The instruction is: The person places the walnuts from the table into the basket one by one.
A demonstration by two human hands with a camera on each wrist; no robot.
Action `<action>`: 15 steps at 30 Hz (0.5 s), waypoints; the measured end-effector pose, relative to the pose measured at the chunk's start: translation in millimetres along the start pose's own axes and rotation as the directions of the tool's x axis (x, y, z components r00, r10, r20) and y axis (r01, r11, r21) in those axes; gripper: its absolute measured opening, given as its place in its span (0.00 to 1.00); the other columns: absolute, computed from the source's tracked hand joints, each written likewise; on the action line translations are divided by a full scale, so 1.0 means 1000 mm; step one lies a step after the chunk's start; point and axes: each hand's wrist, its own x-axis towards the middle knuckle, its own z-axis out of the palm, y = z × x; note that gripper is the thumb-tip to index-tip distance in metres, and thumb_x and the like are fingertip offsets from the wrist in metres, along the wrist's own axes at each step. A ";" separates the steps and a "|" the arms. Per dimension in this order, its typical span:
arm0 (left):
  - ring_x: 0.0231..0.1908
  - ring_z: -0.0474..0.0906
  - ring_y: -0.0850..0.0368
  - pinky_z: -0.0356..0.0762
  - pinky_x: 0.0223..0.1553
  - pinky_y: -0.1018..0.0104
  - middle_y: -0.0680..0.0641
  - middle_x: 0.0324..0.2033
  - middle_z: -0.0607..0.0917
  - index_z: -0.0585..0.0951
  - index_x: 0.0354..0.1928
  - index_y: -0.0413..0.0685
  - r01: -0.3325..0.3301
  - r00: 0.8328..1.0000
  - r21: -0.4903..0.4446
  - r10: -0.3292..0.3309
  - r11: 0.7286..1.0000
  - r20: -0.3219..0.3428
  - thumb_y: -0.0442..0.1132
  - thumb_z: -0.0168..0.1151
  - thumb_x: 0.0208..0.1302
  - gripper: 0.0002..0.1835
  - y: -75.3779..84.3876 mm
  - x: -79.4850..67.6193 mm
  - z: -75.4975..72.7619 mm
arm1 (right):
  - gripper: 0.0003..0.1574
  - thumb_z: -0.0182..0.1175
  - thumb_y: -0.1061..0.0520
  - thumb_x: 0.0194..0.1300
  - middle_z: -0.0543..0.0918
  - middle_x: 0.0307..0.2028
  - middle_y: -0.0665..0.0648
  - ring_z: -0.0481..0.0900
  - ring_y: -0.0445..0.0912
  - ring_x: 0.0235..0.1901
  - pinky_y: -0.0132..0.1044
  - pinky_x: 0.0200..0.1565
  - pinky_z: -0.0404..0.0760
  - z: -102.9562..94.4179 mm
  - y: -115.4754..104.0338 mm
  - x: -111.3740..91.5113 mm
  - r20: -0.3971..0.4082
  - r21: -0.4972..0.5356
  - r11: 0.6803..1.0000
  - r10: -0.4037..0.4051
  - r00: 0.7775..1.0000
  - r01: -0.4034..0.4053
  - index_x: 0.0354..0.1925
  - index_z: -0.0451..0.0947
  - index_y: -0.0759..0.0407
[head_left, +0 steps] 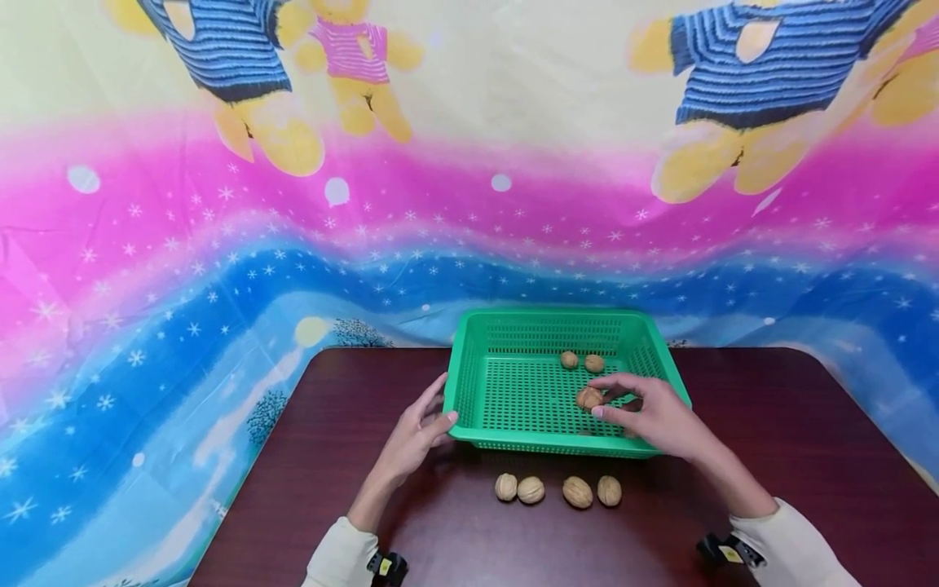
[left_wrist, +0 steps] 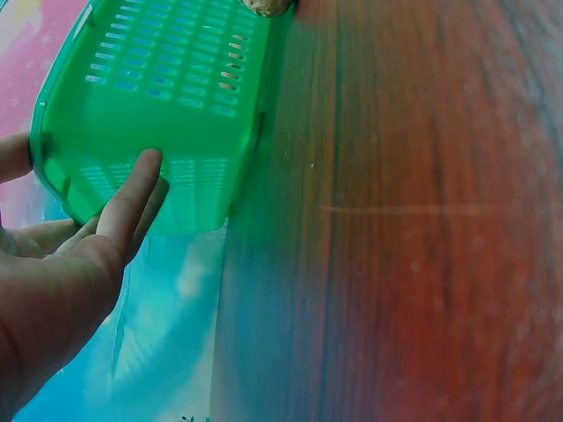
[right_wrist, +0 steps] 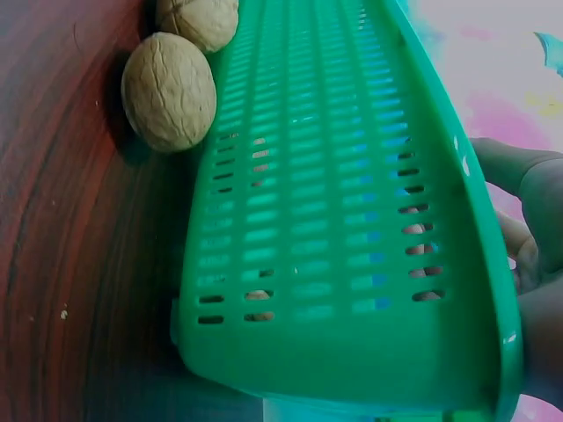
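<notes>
A green slotted plastic basket (head_left: 477,391) stands on the table. My left hand (head_left: 414,436) holds its left end, thumb on the rim and the other fingers along the outside wall; the left wrist view shows these fingers (left_wrist: 132,202) against the end wall. Over the inside of the basket, my right hand (head_left: 656,412) pinches a walnut (head_left: 588,398) between thumb and fingertips. Two walnuts (head_left: 569,359) lie near the back of the basket floor. In the right wrist view the basket wall (right_wrist: 308,211) hides most of the right hand (right_wrist: 541,211) and the walnut it holds.
Several walnuts (head_left: 531,490) lie in a row on the dark red table (head_left: 469,546), in front of the basket; two walnuts (right_wrist: 169,92) show close to its wall in the right wrist view. A printed cloth (head_left: 469,220) hangs behind the table.
</notes>
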 end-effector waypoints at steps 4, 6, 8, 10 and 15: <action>0.67 0.80 0.34 0.84 0.61 0.35 0.31 0.72 0.75 0.53 0.88 0.53 -0.009 1.000 -0.007 0.009 1.000 0.008 0.42 0.59 0.82 0.40 -0.001 0.000 0.000 | 0.26 0.71 0.48 0.74 0.89 0.53 0.55 0.88 0.45 0.49 0.35 0.43 0.89 -0.003 0.004 0.003 0.000 -0.016 1.000 0.008 1.000 -0.008 0.65 0.84 0.54; 0.68 0.79 0.34 0.84 0.61 0.37 0.30 0.72 0.75 0.53 0.88 0.52 -0.010 1.000 -0.009 0.010 1.000 0.014 0.42 0.59 0.82 0.40 -0.001 0.000 0.000 | 0.25 0.71 0.48 0.74 0.89 0.54 0.55 0.87 0.46 0.50 0.35 0.43 0.89 -0.004 0.005 0.004 0.001 -0.024 1.000 0.016 1.000 -0.016 0.64 0.84 0.54; 0.68 0.79 0.33 0.84 0.61 0.38 0.30 0.73 0.74 0.52 0.88 0.52 -0.009 1.000 -0.011 0.009 1.000 0.022 0.43 0.59 0.82 0.41 -0.001 0.000 0.000 | 0.25 0.71 0.48 0.74 0.89 0.55 0.56 0.87 0.48 0.51 0.35 0.44 0.88 -0.005 0.006 0.006 0.003 -0.035 0.999 0.024 1.000 -0.023 0.65 0.84 0.54; 0.69 0.78 0.33 0.85 0.61 0.39 0.29 0.73 0.74 0.52 0.88 0.53 -0.007 1.000 -0.013 0.007 1.000 0.026 0.43 0.59 0.82 0.40 -0.001 0.001 0.000 | 0.26 0.70 0.48 0.74 0.89 0.55 0.56 0.87 0.50 0.52 0.36 0.44 0.88 -0.006 0.008 0.008 0.010 -0.047 0.998 0.030 0.999 -0.030 0.65 0.84 0.54; 0.69 0.78 0.32 0.84 0.61 0.39 0.30 0.73 0.74 0.53 0.88 0.53 -0.006 1.000 -0.014 0.006 1.000 0.015 0.42 0.59 0.82 0.40 -0.001 0.001 0.000 | 0.27 0.70 0.47 0.74 0.88 0.58 0.58 0.86 0.51 0.53 0.40 0.46 0.86 -0.007 0.013 0.019 0.031 -0.089 0.996 0.034 0.999 -0.031 0.66 0.83 0.55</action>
